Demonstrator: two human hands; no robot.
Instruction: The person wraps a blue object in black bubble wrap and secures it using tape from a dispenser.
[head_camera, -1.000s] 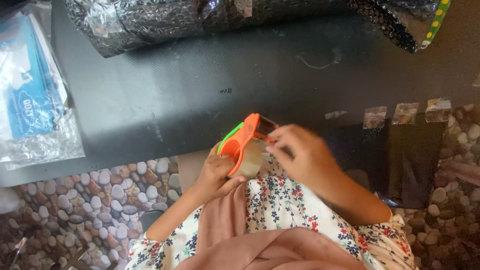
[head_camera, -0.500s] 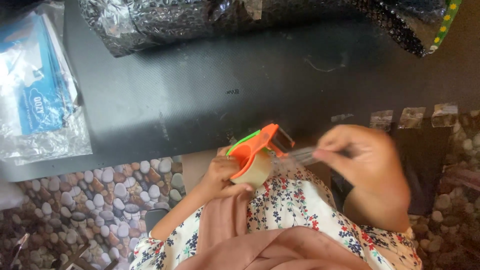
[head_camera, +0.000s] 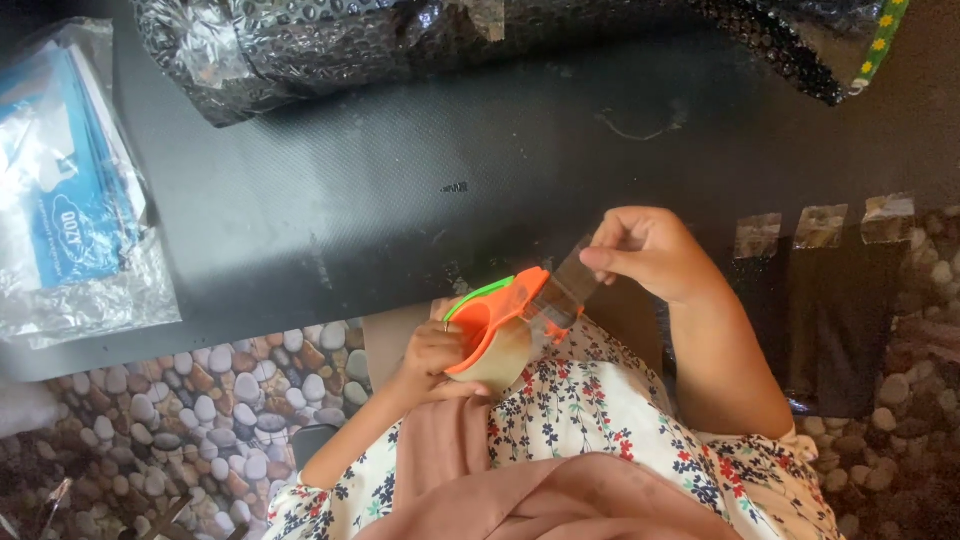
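Tape dispenser (head_camera: 497, 330) — orange body with a green strip along the top — sits in the left hand (head_camera: 432, 358), down around 6 o'clock in the view, just off the near edge of the dark worktop (head_camera: 400, 200). Left fingers are curled tight around the roll and the frame, so that's a firm grasp. Right hand (head_camera: 645, 250) is up at about 2 o'clock from the dispenser, its fingers pinching the free end of a clear tape strip (head_camera: 565, 288) that stretches between the two hands.

Over at 3 o'clock, three short tape pieces (head_camera: 820, 225) are stuck in a row along the worktop's edge, hanging down over a dark sheet. Up at 12 o'clock there's a bundle in silver bubble wrap (head_camera: 330, 50), and at 9 o'clock a stack of blue-and-white leaflets in a clear plastic bag (head_camera: 70, 200). Floor is a pebble-pattern mat (head_camera: 220, 400). Person's wearing a floral top.

What I'd worry about: that strip looks taut and is held only at its tip, so if the pinch slips, it'll probably snap back and stick to the roll or to itself. I can't see the cutter teeth clearly, but a pull at a bad angle would likely tear the tape ragged or stretch it instead of cutting clean. The sticky side could also catch on a sleeve, since the strip hangs right over the lap.
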